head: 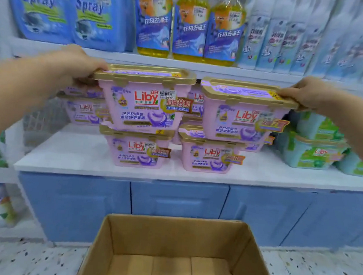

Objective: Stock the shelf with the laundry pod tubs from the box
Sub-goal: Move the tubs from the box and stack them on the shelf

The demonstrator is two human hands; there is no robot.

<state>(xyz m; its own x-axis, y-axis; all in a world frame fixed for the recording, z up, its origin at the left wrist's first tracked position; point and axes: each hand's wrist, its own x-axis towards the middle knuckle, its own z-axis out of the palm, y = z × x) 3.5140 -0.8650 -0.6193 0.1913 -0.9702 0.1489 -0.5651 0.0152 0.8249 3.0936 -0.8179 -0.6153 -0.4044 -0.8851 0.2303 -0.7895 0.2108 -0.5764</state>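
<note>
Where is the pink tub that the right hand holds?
Head view, right of centre: the right hand grips the pink tub by its lid's right end, directly over a lower pink tub on the white shelf, with green tubs to its right.

White shelf (78,151): pink tub (136,151) front centre, second pink tub (209,158) at its 3 o'clock, apart; rear pink tubs (83,111) at 10 o'clock; green tubs (312,153) at 3 o'clock; floor (17,259) carries box (176,233) at 6 o'clock.
</note>
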